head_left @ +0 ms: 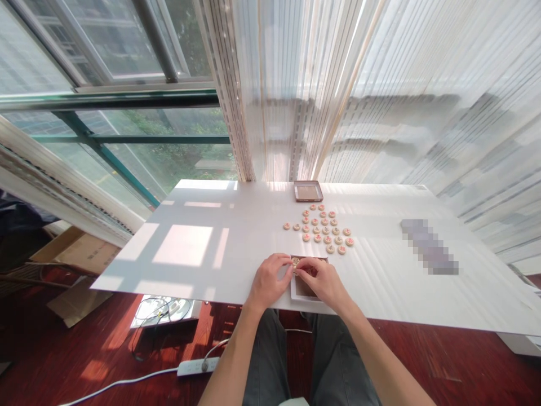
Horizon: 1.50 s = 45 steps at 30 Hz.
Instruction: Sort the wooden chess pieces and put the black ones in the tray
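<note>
An open box [299,290] lies at the table's front edge, with round wooden pieces [296,262] along its back side. My left hand [273,276] is at the box's left side, thumb and fingertips curved against a piece at the back left corner. Over the box, my right hand [319,277] has its fingers pinched together at the same spot; whatever lies between them is too small to name. Behind the box, several round pieces [316,230] with red or dark characters lie spread on the white table [249,225].
A shallow lid or tray [308,192] sits at the table's back edge. A blurred-out object [429,248] lies on the right. Sheer curtains hang behind the table. On the floor are a power strip [196,366], cables and a cardboard box [80,251].
</note>
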Motion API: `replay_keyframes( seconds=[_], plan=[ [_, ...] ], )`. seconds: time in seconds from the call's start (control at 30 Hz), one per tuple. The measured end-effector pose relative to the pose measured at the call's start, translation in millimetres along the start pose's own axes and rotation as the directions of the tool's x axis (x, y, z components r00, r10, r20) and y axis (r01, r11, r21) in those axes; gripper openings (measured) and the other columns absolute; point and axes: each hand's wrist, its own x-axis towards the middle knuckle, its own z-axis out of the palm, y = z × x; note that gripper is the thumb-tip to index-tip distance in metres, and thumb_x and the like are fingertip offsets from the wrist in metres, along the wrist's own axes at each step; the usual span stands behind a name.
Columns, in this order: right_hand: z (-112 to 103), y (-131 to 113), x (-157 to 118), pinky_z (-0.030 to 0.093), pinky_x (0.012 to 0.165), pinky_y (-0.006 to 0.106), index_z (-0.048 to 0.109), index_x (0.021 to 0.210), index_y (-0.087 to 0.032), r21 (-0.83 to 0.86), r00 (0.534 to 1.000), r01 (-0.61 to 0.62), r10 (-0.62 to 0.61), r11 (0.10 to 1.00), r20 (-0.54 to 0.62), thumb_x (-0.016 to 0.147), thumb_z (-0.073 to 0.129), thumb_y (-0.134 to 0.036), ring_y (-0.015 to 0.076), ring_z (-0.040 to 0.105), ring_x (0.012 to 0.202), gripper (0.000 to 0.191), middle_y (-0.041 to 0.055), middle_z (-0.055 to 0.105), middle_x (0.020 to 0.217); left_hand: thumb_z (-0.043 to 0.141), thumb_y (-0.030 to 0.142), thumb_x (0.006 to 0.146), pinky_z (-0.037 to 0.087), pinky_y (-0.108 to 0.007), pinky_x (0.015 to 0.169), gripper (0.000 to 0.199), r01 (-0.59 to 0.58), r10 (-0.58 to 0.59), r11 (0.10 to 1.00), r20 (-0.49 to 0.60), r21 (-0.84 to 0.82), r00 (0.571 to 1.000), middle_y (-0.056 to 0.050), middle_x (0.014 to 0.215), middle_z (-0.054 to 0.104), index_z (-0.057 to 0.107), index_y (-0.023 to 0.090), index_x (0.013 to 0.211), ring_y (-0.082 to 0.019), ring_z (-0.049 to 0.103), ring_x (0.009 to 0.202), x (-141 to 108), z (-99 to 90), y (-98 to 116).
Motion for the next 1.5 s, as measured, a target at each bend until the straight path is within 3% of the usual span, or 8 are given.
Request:
replay_keyframes(
  seconds=[0.23, 0.7, 1.07, 1.5],
  plan=[
    [6.3, 7.6, -3.6, 0.045, 0.075, 0.035, 0.068, 0.086, -0.024, -0.169, 0.992, 0.095, -0.107, 0.981, -0.065, 0.091, 0.062, -0.030, 0.0231, 0.060, 0.082, 0.009, 0.0033, 0.070, 0.084, 0.059, 0.022, 0.093, 0.054, -0.042, 0.096, 0.014, 0.007, -0.007, 1.000, 0.010, -0.006, 1.000, -0.006, 0.108, 0.069, 0.067, 0.024, 0.104, -0.022, 0.065, 0.105, 1.0, -0.4, -0.1],
    [7.9, 6.3, -5.8, 0.045, 0.081, 0.037, 0.064, 0.084, -0.024, -0.232, 0.988, 0.130, -0.145, 0.964, -0.049, 0.092, 0.059, -0.022, 0.0230, 0.058, 0.086, 0.010, 0.0038, 0.065, 0.087, 0.058, 0.021, 0.092, 0.054, -0.041, 0.096, 0.016, 0.004, -0.004, 1.000, 0.001, 0.004, 1.000, -0.006, 0.108, 0.069, 0.067, 0.024, 0.105, -0.022, 0.065, 0.105, 1.1, -0.2, 0.3],
    [7.1, 1.4, -7.7, 0.046, 0.087, 0.038, 0.070, 0.104, -0.027, -0.241, 0.980, 0.182, -0.196, 0.953, -0.032, 0.092, 0.060, -0.020, 0.0238, 0.059, 0.093, 0.017, 0.0055, 0.064, 0.096, 0.057, 0.021, 0.093, 0.053, -0.041, 0.096, 0.015, -0.006, 0.006, 1.000, 0.008, 0.004, 1.000, -0.005, 0.109, 0.068, 0.067, 0.025, 0.104, -0.021, 0.065, 0.105, 1.4, -0.3, 0.4],
    [13.0, 12.7, -6.8, 0.047, 0.085, 0.040, 0.069, 0.090, -0.025, -0.259, 0.975, 0.195, -0.215, 0.946, -0.051, 0.093, 0.062, -0.023, 0.0245, 0.059, 0.092, 0.008, 0.0049, 0.065, 0.091, 0.058, 0.021, 0.092, 0.053, -0.041, 0.096, 0.014, 0.003, -0.003, 1.000, -0.002, 0.000, 1.000, -0.005, 0.107, 0.068, 0.067, 0.024, 0.103, -0.021, 0.065, 0.104, 0.9, 0.5, -1.0]
  ],
)
